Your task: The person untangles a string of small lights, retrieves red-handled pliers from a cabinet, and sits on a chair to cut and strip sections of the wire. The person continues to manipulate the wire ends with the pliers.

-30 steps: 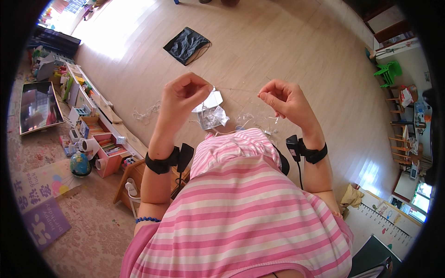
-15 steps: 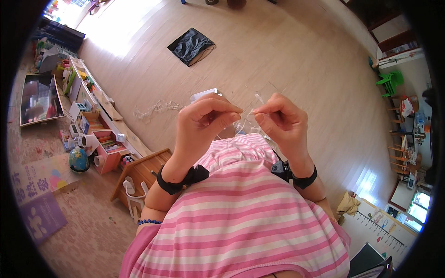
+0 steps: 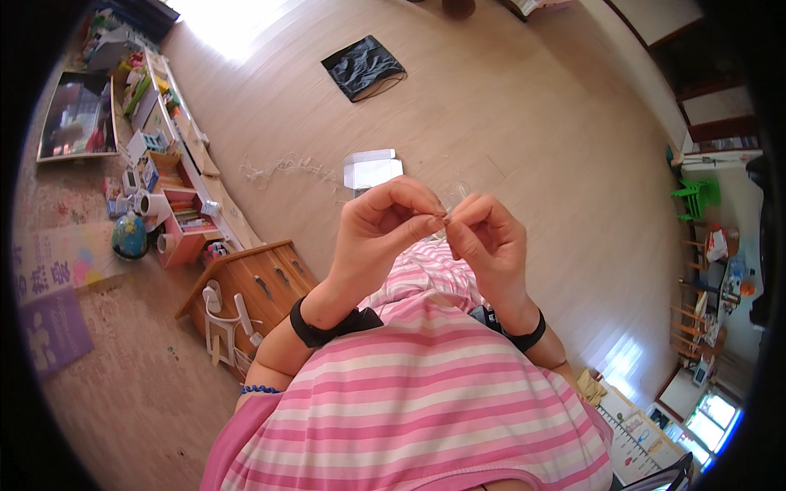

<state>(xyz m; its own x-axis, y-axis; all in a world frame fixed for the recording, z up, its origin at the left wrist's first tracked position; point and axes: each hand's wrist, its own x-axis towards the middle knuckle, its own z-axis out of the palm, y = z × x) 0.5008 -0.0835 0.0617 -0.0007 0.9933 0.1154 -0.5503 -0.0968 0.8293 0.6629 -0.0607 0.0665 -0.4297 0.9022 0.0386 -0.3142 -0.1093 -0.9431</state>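
My left hand (image 3: 383,219) and my right hand (image 3: 494,250) meet fingertip to fingertip above my lap, thumbs and forefingers pinched. Between them is a thin pale strand (image 3: 440,235), mostly hidden by the fingers; its exact kind is too small to make out. Just beyond the left hand, an open white box (image 3: 372,170) lies on the floor. A tangled white cord (image 3: 286,169) trails leftward from it. Some clear plastic (image 3: 463,190) shows partly behind the right hand.
A black drawstring bag (image 3: 363,68) lies farther off on the wooden floor (image 3: 508,98). To my left stand a wooden drawer cabinet (image 3: 266,282), a globe (image 3: 129,237) and a low shelf with books (image 3: 190,214). A green plastic chair (image 3: 696,199) is at the right.
My fingertips have come together from a small gap. The view has shifted, and the white box shows more fully beyond my left hand.
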